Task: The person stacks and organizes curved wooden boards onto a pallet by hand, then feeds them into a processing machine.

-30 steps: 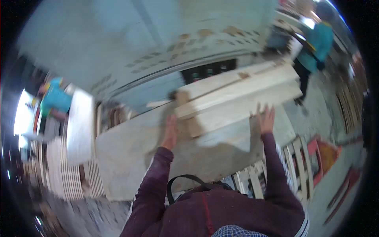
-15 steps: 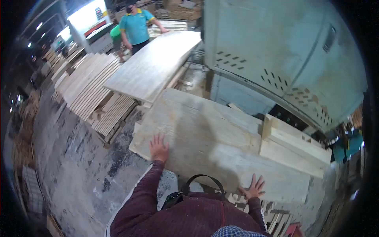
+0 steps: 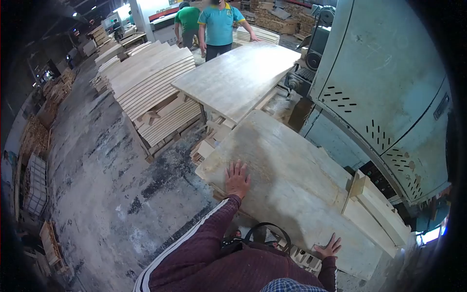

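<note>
My left hand [image 3: 237,181] lies flat on the near left part of a wide, pale wooden board [image 3: 287,165], its fingers spread. Near the board's lower right edge, my right hand [image 3: 329,247] rests with fingers apart, holding nothing. A wooden fence of pale lumber [image 3: 382,209] sits on the board's right end. Beyond the board's far left edge is another large panel [image 3: 238,78], its near corner close to the board.
A person in a blue shirt [image 3: 220,29] has a hand on the far panel; a person in green [image 3: 188,22] is behind. Stacked curved panels [image 3: 151,78] stand left, a large metal cabinet [image 3: 384,82] right. Grey floor [image 3: 112,194] lies at left.
The view has turned left, so the boards, cabinet and people appear further right. Both hands remain spread on the board. The person in green shows more fully.
</note>
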`<state>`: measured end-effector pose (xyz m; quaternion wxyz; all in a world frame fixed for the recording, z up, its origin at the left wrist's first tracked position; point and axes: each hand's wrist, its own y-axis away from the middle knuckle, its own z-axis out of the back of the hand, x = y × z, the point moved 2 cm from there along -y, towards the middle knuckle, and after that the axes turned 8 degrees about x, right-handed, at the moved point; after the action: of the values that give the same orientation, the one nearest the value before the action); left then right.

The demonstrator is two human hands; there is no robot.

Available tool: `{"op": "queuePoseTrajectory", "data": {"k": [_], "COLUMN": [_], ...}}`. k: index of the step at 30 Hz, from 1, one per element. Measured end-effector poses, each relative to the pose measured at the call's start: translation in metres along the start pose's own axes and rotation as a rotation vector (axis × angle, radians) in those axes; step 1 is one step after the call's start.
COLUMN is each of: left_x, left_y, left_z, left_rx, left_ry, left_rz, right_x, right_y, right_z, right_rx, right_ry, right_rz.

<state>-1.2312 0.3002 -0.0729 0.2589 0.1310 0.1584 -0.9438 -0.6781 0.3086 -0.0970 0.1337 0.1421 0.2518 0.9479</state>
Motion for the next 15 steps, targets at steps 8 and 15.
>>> {"op": "queuePoseTrajectory", "data": {"k": [8, 15], "left_x": [0.0046, 0.0075], "left_y": [0.0051, 0.0049], "left_z": [-0.0068, -0.0074], "left_rx": [0.020, 0.016], "left_ry": [-0.001, -0.028], "left_rz": [-0.003, 0.004], "right_x": [-0.0001, 0.0062], "right_y": [-0.0054, -0.0045], "right_z": [-0.0076, -0.0067], "right_rx": [-0.027, -0.037], "right_ry": [-0.024, -0.066], "right_rz": [-0.036, -0.004]}}
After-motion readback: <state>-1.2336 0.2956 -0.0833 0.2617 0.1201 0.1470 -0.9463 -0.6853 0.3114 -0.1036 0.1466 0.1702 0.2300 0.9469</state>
